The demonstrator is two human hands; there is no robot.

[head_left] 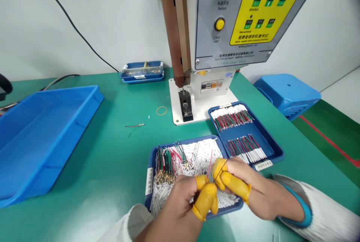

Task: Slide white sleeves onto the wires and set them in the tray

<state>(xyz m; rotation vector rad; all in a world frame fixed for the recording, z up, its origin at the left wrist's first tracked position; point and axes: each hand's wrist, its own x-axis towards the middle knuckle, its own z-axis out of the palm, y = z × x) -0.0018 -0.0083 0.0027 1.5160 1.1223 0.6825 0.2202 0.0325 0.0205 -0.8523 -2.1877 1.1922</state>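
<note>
Two hands, left hand [187,200] and right hand [249,187], with yellow cots [206,199] on several fingers [236,185], are held close together over the near tray [152,159]. Thin wires [209,165] are pinched there: the left fingers are brought narrow around the foot of a red strand, while the right fingers are closed on a dark strand that is seen crossing a cot. Exact contact and the strand ends are hidden; whether the two strands are joined cannot be told.

Below the hands, the tray is filled with white tubes [208,148], and a bundle [165,159] with brassy ends is piled at its left. Just beside, beyond it to the right, the second tray [261,129] is laid with two rows [232,116] of white-ended wires. No hand is laid on the machine [215,52] behind. A stray wire [136,125] is left on the table [120,152].

For good handling, strands are probably best gripped near their ends, lightly, since kinks seem likely under a hard pull. Fingertips should be angled so the ends can be seen. Hands are best held clear of the bundle, where snagging could happen; slack in the cots should be watched.
</note>
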